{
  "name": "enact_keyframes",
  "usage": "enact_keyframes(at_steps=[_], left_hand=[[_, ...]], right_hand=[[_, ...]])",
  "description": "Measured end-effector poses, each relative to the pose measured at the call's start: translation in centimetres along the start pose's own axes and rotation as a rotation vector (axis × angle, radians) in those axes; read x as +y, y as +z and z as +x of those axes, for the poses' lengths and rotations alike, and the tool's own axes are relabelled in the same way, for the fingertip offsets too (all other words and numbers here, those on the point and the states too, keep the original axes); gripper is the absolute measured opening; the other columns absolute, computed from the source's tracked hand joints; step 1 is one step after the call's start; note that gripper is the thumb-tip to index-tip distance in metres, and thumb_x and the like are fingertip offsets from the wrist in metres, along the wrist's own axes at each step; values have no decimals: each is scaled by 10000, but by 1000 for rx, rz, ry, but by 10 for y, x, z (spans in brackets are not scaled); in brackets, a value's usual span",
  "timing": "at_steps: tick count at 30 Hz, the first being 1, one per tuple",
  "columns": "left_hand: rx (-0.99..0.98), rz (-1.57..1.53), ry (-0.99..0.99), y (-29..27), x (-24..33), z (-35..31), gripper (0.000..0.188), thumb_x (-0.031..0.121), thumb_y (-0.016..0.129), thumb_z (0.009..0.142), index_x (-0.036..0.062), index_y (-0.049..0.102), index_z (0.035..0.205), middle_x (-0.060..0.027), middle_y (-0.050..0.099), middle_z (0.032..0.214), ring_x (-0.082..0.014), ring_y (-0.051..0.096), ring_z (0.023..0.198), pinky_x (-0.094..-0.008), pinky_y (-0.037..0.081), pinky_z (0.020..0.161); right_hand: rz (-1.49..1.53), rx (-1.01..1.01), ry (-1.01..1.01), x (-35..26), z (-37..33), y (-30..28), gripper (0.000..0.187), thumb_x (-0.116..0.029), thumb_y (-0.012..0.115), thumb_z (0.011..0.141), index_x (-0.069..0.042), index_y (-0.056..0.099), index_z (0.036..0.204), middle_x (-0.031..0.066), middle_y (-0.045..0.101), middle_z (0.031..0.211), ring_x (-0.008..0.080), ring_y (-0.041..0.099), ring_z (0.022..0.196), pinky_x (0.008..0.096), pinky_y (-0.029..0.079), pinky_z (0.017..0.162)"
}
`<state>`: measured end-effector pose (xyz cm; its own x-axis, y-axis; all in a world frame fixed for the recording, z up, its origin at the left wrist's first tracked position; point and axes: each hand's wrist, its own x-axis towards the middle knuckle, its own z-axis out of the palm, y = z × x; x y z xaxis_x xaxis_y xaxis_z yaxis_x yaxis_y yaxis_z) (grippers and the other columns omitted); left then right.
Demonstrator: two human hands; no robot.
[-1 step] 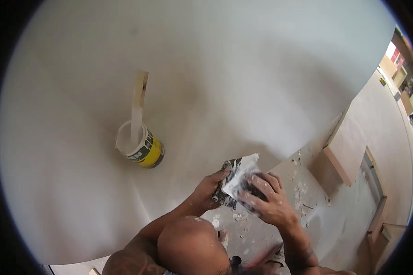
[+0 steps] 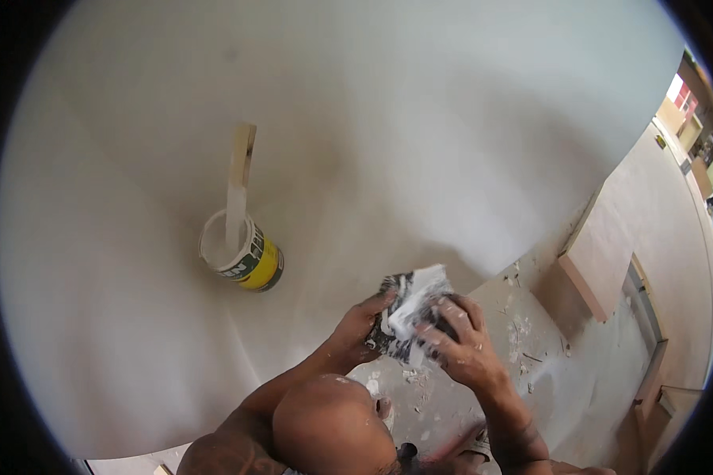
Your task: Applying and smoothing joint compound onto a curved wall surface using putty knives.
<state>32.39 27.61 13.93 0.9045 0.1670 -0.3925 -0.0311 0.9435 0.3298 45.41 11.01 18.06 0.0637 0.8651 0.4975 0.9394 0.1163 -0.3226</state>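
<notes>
In my left hand (image 2: 358, 326) is a flat black putty spreader (image 2: 382, 336), smeared with white paste, its edge pinched between thumb and fingers. My right hand (image 2: 471, 348) has its fingers bent round a second dark, paste-covered spreader (image 2: 445, 321), partly hidden by those fingers. The two blades press together or overlap, and a thick lump of white putty (image 2: 421, 299) lies across them. Specks of it cling to my right fingers. To the left, an open yellow, green and white tub (image 2: 263, 267) stands on the pale surface, a wooden stick (image 2: 239, 178) upright in it.
A broad, smooth white surface (image 2: 420, 103) stretches out under the tub. On the right lie raised wooden panels (image 2: 610, 237) with a framed opening. The floor (image 2: 523, 348) below my right hand is spattered with white flecks and scraps. My bent knee (image 2: 333, 419) is close below my hands.
My right hand and its spreader have shifted slightly down over the left one. The white putty is bunched into a thicker lump. The tub and stick have stayed in place.
</notes>
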Motion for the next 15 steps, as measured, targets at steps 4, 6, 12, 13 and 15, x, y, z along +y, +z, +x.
enact_keyframes(at_steps=[4, 6, 12, 13, 15], left_hand=[[206, -26, 271, -37, 34, -6, 414, 289, 584, 982, 38, 538, 1307, -112, 675, 1129, -237, 682, 1009, -399, 571, 886], [136, 100, 534, -31, 77, -7, 433, 313, 611, 971, 41, 544, 1300, -88, 672, 1152, -214, 674, 1028, -378, 570, 869], [319, 691, 1146, 17, 262, 50, 502, 380, 545, 1016, -17, 505, 1320, -87, 629, 1191, -196, 626, 1041, -337, 499, 932], [336, 792, 1182, 13, 306, 64, 480, 368, 540, 1021, -27, 529, 1293, -90, 635, 1171, -192, 619, 1014, -337, 494, 906], [385, 985, 1268, 28, 358, 86, 452, 354, 528, 1027, -42, 569, 1242, -99, 649, 1125, -185, 608, 967, -332, 485, 861]], right_hand=[[-61, -155, 268, 6, 3, 19, 566, 37, 641, 734, -137, 607, 1272, 140, 509, 1340, 379, 469, 1221, 501, 419, 1014], [-9, -220, 297, 9, -12, 33, 580, 55, 628, 733, -126, 600, 1283, 147, 516, 1342, 381, 480, 1208, 498, 415, 1028], [141, -233, 382, 5, -27, 44, 586, 65, 607, 756, -117, 582, 1313, 144, 557, 1320, 360, 522, 1149, 445, 453, 998], [161, -246, 369, 4, -26, 46, 594, 55, 600, 775, -136, 565, 1336, 140, 568, 1299, 353, 528, 1147, 452, 448, 987], [180, -254, 357, 7, -29, 54, 602, 46, 592, 793, -154, 549, 1359, 136, 579, 1278, 346, 534, 1145, 460, 443, 976]])
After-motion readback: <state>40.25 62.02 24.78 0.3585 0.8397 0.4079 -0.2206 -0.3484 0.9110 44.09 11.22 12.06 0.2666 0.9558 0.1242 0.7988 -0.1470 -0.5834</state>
